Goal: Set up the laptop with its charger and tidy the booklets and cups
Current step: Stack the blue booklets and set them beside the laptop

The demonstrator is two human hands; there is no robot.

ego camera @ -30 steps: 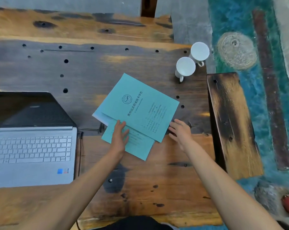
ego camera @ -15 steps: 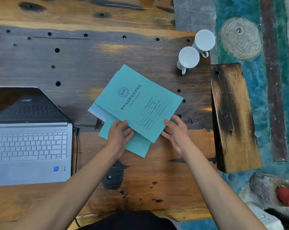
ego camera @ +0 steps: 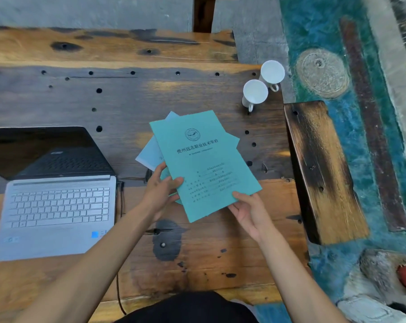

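Hands (ego camera: 161,191) (ego camera: 248,212) hold three booklets (ego camera: 204,164); two cups (ego camera: 255,92).

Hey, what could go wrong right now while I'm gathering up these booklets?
The booklets are fanned unevenly; the pale one beneath could slip out, since the left hand and right hand hold only the near edges. Swinging the stack toward the far corner might knock the two white cups standing near the table edge.

Where everything sits on our desk (ego camera: 57,50)

We've got the laptop (ego camera: 55,201) on the left, booklets (ego camera: 204,164) in the middle between our left hand (ego camera: 160,192) and right hand (ego camera: 248,213), two cups (ego camera: 262,87) side by side behind them near the right edge.
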